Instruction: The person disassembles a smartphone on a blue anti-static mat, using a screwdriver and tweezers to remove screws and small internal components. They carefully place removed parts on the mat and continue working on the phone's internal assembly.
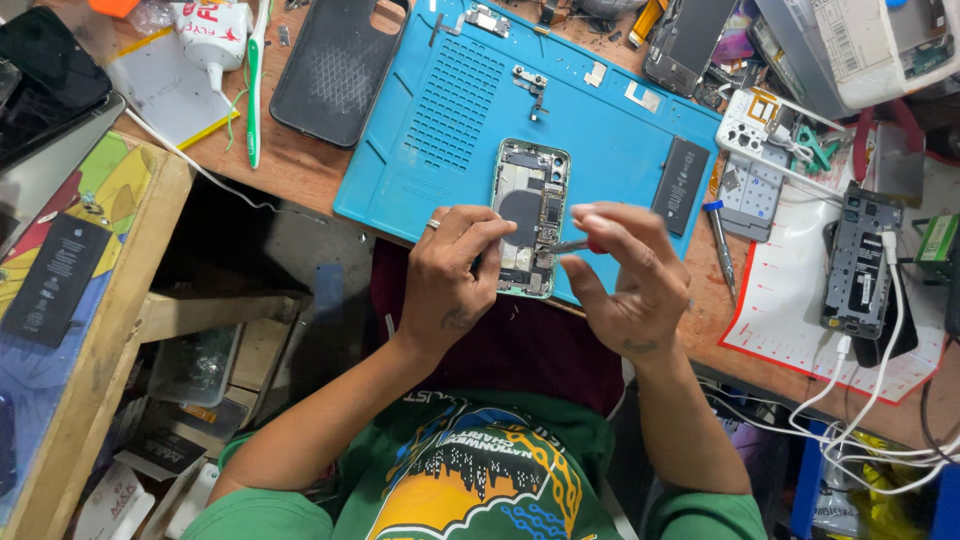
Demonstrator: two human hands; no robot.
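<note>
one opened smartphone with exposed insides (530, 215) lies on one blue silicone mat (450, 110); left hand (450, 275) fingers press its edge, right hand (625, 275) fingers pinch one thin screwdriver (572, 245).

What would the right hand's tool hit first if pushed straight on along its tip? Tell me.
Probably the opened phone: the thin tool in the right hand points left at its lower innards, tip seemingly already there. Just beyond are the left hand's fingers. Depth is unclear.

Opened phone (529, 215) with pale green frame, insides exposed, flat on blue mat's near edge, upright lengthwise
</note>
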